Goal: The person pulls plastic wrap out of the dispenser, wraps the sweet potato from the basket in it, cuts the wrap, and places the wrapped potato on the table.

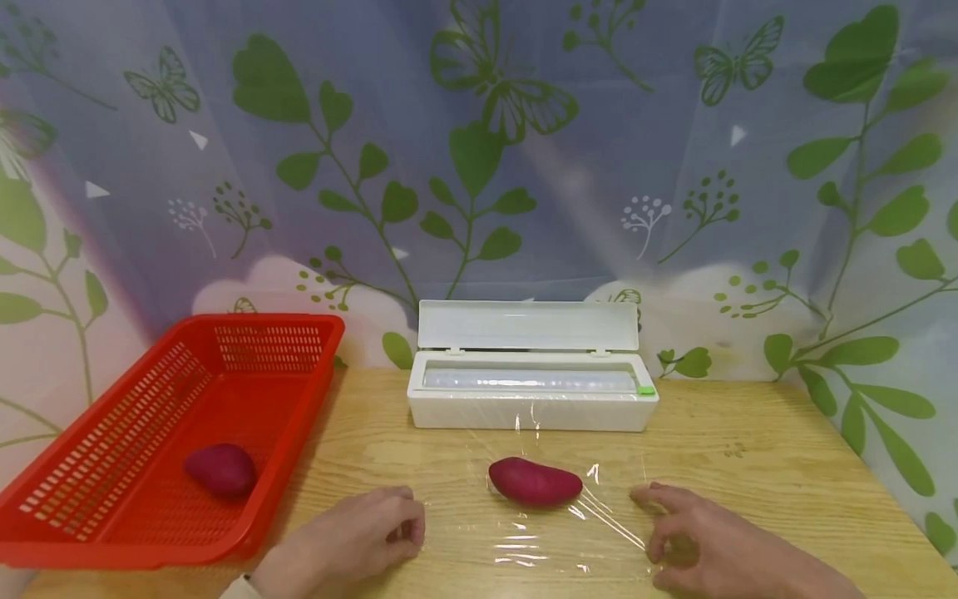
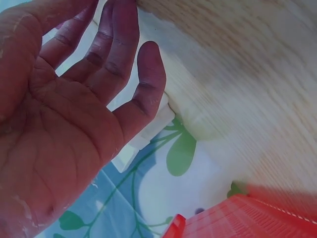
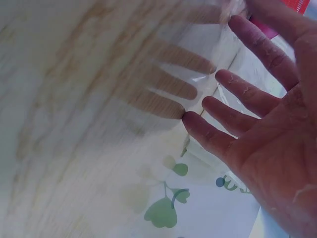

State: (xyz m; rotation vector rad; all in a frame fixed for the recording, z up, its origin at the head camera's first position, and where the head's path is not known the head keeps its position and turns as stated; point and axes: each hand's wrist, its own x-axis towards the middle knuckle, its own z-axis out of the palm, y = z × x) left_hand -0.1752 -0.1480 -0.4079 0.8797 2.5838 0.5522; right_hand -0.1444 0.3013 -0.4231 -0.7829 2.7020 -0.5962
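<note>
A sheet of clear cling film (image 1: 516,545) stretches forward over the table from a white cling film box (image 1: 531,413) whose lid stands up. On the film sits a purple-red sweet potato (image 1: 535,482), with creases running from it toward my right hand. My left hand (image 1: 355,532) is at the film's left edge, fingers bent and palm free in the left wrist view. Beside the right edge is my right hand (image 1: 718,541). Its fingers (image 3: 242,91) are spread, the tips touching the tabletop or film. Whether either hand pinches the film is hard to see.
A red plastic basket (image 1: 288,466) with perforated walls stands on the left, holding another sweet potato (image 1: 222,470). Behind the wooden table (image 1: 733,441) hangs a curtain (image 1: 359,108) printed with leaves and butterflies. A green slider (image 1: 645,390) sits at the box's right end.
</note>
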